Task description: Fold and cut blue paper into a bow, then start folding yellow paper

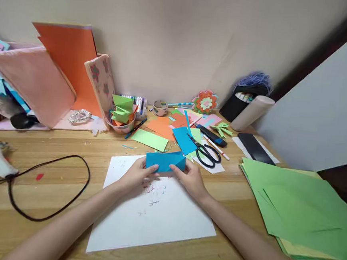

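A folded piece of blue paper (162, 162) is held between my two hands, just above the far part of a white sheet (154, 224). My left hand (138, 172) pinches its left end, thumb on the near face. At the right end, my right hand (191, 178) grips it the same way, where a fold slants across the corner. The fingers behind the paper are mostly hidden. Close behind my right hand lie black-handled scissors (206, 153), their blades over another blue paper piece (184, 140). A light green paper strip (150, 140) lies just beyond my left hand.
Coloured scraps, a black-and-blue cutter (211, 136) and a tape roll (160, 108) lie toward the wall. A small basket (122, 128) holds paper pieces. Green sheets (299, 208) are stacked at right, beside a dark phone (256, 148). A black cord loop (86, 183) lies at left.
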`<state>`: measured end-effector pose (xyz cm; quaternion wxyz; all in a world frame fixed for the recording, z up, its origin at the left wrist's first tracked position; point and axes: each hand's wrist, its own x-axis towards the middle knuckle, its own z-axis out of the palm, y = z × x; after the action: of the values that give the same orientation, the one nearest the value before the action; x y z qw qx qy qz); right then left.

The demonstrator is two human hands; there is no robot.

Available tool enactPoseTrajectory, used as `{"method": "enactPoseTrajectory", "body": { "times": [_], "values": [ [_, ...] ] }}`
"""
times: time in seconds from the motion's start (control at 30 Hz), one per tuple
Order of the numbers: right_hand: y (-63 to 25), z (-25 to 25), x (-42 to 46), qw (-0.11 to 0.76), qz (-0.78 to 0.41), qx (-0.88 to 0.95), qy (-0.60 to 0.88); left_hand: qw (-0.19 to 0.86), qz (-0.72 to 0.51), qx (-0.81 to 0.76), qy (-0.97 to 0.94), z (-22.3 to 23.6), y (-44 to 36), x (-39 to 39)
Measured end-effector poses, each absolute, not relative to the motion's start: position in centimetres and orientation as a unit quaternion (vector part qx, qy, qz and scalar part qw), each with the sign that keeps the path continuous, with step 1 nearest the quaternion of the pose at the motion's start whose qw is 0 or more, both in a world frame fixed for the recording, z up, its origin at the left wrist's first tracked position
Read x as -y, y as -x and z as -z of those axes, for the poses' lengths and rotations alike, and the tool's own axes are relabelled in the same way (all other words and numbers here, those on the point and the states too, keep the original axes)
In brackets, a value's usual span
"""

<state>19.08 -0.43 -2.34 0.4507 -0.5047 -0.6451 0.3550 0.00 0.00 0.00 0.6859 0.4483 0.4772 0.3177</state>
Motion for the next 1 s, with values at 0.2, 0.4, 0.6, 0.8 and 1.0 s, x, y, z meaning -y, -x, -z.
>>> {"method": "enactPoseTrajectory", "body": {
  "times": [0.2, 0.4, 0.6, 0.8, 1.0],
  "values": [
    [-19.0, 1.6, 0.8, 0.441, -0.270, 0.704, 0.487, 0.705, -0.352, -0.450, -0.420, 0.3, 0.1, -0.2],
    [-19.2, 1.8, 1.5, 0.355, -0.189, 0.813, 0.421, 0.736, -0.391, -0.385, -0.396, 0.0, -0.1, -0.4],
    [-18.9, 2.0, 1.6, 0.294, -0.101, 0.849, 0.426, 0.752, -0.375, -0.399, -0.367, -0.5, -0.1, -0.6],
    [-18.3, 1.8, 1.8, 0.288, -0.032, 0.891, 0.349, 0.706, -0.352, -0.455, -0.413, -0.6, -0.4, -0.5],
    [-18.4, 2.0, 2.0, 0.304, -0.034, 0.890, 0.338, 0.653, -0.358, -0.500, -0.441, 0.2, -0.3, -0.7]
  ]
}}
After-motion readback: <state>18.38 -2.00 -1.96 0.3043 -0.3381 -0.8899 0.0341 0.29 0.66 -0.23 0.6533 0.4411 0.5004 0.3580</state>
